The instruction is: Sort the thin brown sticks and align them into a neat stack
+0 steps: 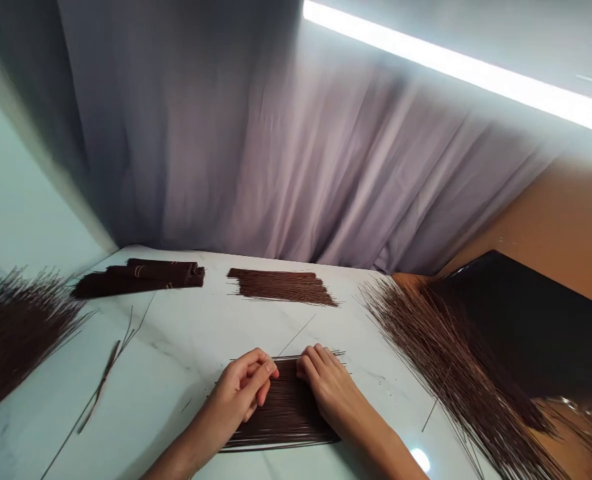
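A flat layer of thin dark brown sticks (289,420) lies side by side on the white marbled table, under both my hands. My left hand (246,383) is over its left part, thumb and forefinger pinched together. Whatever is in that pinch is too small to make out. One single thin stick (299,333) slants across the table just beyond these fingertips. My right hand (326,380) rests on the right part of the layer, its fingers curled together at the far edge. The fingertips and thumb there are hidden.
Behind the layer lies a smaller flat bunch of sticks (281,287). Tied dark rolls (151,277) sit at the back left. Loose piles of sticks spread at the left (21,340) and right (456,360). A thin tied strand (107,373) lies left of my hands. A grey curtain (276,147) hangs behind.
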Demonstrator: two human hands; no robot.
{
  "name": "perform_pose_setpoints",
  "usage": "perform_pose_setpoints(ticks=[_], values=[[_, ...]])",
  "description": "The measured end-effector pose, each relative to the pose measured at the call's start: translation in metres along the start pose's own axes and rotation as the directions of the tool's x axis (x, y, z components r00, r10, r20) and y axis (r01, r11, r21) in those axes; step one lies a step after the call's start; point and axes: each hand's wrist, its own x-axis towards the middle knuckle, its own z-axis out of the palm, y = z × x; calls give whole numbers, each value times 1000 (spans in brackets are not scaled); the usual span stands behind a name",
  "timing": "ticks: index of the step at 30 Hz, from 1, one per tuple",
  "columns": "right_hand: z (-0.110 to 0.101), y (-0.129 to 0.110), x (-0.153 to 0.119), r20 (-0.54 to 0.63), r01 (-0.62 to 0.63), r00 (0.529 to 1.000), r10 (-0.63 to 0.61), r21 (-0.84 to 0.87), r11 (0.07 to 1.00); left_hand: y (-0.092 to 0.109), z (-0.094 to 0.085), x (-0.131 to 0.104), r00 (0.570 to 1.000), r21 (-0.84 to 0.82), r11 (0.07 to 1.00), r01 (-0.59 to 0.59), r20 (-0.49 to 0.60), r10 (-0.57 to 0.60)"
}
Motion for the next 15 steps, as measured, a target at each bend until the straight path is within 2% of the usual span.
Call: perform_pose_setpoints(ticks=[4, 9, 12, 15], values=[[3, 1, -4, -17, -11, 1000, 11, 5, 1000, 4, 4, -2, 999, -13, 1000, 21, -29, -21], [-12, 3, -2, -6, -82, 997, 83, 109, 991, 9, 8, -10, 1000, -16, 1000, -23, -15, 22], [-19, 3, 0, 9, -82, 997, 82, 155, 984, 4, 8, -9, 999, -27, 999, -46, -12, 46], [-13, 3, -1, -18, -51, 998, 53, 103, 993, -3, 8, -3, 999, -104, 994, -46, -28, 43]])
